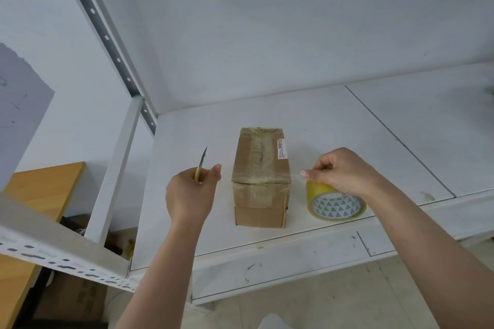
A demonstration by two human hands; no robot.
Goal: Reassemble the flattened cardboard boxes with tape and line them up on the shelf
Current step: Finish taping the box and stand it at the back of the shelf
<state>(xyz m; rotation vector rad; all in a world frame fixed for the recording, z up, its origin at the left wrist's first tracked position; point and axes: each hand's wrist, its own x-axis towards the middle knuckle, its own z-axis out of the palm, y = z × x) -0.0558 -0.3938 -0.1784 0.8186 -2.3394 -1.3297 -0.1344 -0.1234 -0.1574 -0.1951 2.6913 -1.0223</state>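
Observation:
A small brown cardboard box [260,176] stands closed on the white shelf board [347,125], with clear tape across its top. My left hand [191,192] is to the left of the box and grips a small yellow-handled knife [201,164], blade pointing up. To the right of the box, my right hand [342,173] pinches the clear tape strip [296,177], which stretches from the box to the yellowish tape roll [335,201]. The roll lies on the shelf under that hand.
A perforated white shelf upright [117,176] stands at the left, with a grey rail [53,254] slanting in front. A wooden tabletop [34,195] and cardboard boxes [72,299] lie beyond the shelf at lower left. The wall is behind.

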